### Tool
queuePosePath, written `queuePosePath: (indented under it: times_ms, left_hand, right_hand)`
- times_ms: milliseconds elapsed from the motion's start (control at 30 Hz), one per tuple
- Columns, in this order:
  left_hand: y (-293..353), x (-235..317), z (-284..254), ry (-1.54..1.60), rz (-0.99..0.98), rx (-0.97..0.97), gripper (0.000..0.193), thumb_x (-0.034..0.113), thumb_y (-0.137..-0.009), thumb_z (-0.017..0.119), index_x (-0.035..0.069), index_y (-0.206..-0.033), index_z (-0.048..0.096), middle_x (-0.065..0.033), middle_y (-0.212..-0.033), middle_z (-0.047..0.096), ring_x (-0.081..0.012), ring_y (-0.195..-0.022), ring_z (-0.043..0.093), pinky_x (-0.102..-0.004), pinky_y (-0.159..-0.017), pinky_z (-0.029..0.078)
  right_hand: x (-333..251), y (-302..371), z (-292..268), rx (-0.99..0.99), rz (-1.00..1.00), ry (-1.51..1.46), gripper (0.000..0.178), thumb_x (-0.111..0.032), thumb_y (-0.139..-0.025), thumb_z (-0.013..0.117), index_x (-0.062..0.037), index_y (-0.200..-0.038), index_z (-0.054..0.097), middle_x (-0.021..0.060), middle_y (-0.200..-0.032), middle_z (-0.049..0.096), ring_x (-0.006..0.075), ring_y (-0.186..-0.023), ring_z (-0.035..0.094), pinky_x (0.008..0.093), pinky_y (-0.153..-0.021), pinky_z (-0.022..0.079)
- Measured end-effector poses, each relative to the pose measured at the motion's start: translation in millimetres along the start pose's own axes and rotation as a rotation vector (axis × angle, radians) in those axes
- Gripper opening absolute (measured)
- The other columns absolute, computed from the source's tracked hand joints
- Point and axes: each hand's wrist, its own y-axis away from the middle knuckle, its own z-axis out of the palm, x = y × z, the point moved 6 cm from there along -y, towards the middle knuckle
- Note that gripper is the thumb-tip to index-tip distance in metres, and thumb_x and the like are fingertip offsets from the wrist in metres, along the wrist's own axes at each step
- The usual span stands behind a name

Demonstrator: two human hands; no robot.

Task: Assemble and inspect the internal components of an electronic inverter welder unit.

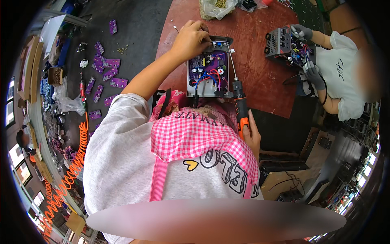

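An open metal housing (209, 88) lies in front of me on the red-brown tabletop. Inside it are a purple circuit board (206, 62) and red and blue wires (210, 75). My left hand (191, 40) is at the housing's far left corner, fingers pinched and pointing down. What those fingers hold, if anything, is hidden. My right hand (252, 133) grips an orange and black electric screwdriver (241, 101) beside the housing's near right corner. Its long thin shaft points away from me along the housing's right side, with the tip near the far right corner.
Several loose purple circuit boards (111, 63) and a pile of small screws (122, 49) lie on the dark surface at left. Another screwdriver (83, 90) hangs there on a coiled orange cord (77, 166). At right, a co-worker's gloved hands (313, 75) handle a similar grey device (279, 42). Plastic bags (217, 9) sit at the far edge.
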Motion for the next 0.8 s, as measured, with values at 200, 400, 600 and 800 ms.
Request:
queuePosePath:
  times_ms: [200, 400, 600, 800]
  left_hand:
    - [-0.2, -0.4, -1.6, -0.002, -0.020, -0.012, 0.016, 0.011, -0.066, 0.080, 0.007, -0.079, 0.071, -0.0057, -0.099, 0.061, -0.0283, -0.096, 0.055, -0.0377, -0.082, 0.048]
    - [-0.7, 0.0, -3.0, -0.003, -0.026, -0.022, 0.016, 0.011, -0.067, 0.080, 0.007, -0.079, 0.071, -0.0054, -0.099, 0.061, -0.0279, -0.096, 0.055, -0.0373, -0.083, 0.048]
    - [-1.3, -0.9, -4.0, 0.000, -0.031, -0.034, 0.015, 0.012, -0.067, 0.080, 0.007, -0.077, 0.070, -0.0051, -0.097, 0.061, -0.0277, -0.096, 0.055, -0.0373, -0.083, 0.048]
    - [-1.6, -2.4, -3.9, 0.004, -0.023, -0.039, 0.014, 0.013, -0.068, 0.079, 0.007, -0.077, 0.070, -0.0050, -0.099, 0.062, -0.0278, -0.097, 0.055, -0.0371, -0.083, 0.048]
  right_hand:
    - [3.0, -1.4, 0.3, 0.003, 0.046, -0.011, 0.059, -0.033, -0.100, 0.050, -0.0006, -0.148, 0.036, 0.0234, -0.141, 0.049, 0.0258, -0.125, 0.053, 0.0324, -0.100, 0.042]
    - [3.9, -2.1, -1.2, -0.006, 0.033, -0.009, 0.059, -0.034, -0.100, 0.050, -0.0006, -0.148, 0.037, 0.0235, -0.141, 0.049, 0.0257, -0.125, 0.053, 0.0323, -0.101, 0.042]
    - [6.4, -4.1, -1.1, -0.004, 0.034, -0.011, 0.059, -0.035, -0.100, 0.051, -0.0014, -0.148, 0.037, 0.0228, -0.140, 0.051, 0.0242, -0.122, 0.055, 0.0315, -0.098, 0.043]
    - [6.3, -4.5, -1.6, -0.017, 0.050, -0.008, 0.060, -0.036, -0.101, 0.050, -0.0020, -0.148, 0.037, 0.0210, -0.139, 0.052, 0.0230, -0.118, 0.057, 0.0310, -0.096, 0.044]
